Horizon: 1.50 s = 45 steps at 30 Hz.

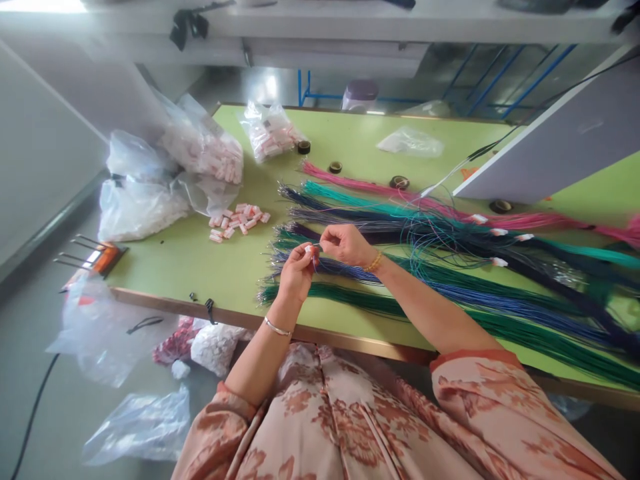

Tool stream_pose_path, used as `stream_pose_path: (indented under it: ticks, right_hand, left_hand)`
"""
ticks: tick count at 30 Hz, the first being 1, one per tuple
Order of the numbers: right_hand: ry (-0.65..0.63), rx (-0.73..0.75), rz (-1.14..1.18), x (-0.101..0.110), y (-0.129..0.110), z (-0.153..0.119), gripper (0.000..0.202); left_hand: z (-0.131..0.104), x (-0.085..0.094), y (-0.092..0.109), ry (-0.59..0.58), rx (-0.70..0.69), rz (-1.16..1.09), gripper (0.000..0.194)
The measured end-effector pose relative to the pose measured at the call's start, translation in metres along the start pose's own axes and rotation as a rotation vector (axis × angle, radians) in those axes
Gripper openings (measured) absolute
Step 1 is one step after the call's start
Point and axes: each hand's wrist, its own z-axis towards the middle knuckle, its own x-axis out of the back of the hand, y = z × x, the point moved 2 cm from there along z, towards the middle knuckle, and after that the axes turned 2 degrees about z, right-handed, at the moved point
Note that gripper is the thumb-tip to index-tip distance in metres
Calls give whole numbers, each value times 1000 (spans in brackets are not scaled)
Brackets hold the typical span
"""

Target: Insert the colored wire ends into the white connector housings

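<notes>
My left hand (297, 272) is closed in a pinch on a small white connector (309, 249), just above the wire bundles. Close on its right, my right hand (347, 245) pinches a thin wire whose end is by the connector. Bundles of pink (360, 182), teal (340, 196), dark and blue wires run to the right across the green table (240, 267), with a green bundle (350, 297) nearest me. Small white and orange connectors (240, 220) lie in a loose pile to the left of the hands.
Plastic bags of parts (215, 157) stand at the back left. Black tape rolls (399, 182) lie behind the wires. An orange holder with metal prongs (105, 259) sits at the left table corner. A grey panel (560, 140) rises at the right.
</notes>
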Motion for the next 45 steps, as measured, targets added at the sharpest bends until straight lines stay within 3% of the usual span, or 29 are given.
stream_pose_path:
  ticks: [8, 27, 33, 45]
  right_hand:
    - [2, 55, -167, -4, 1, -10, 17]
    - [5, 60, -181, -6, 7, -12, 20]
    - [-8, 109, -184, -12, 7, -13, 18]
    - [-73, 167, -318, -13, 7, -16, 14]
  left_hand:
    - [0, -2, 0, 5, 17, 22, 19]
    - [3, 0, -5, 21, -35, 79, 28]
    - [1, 1, -6, 92, -62, 150, 31]
    - [1, 1, -10, 118, -79, 172, 33]
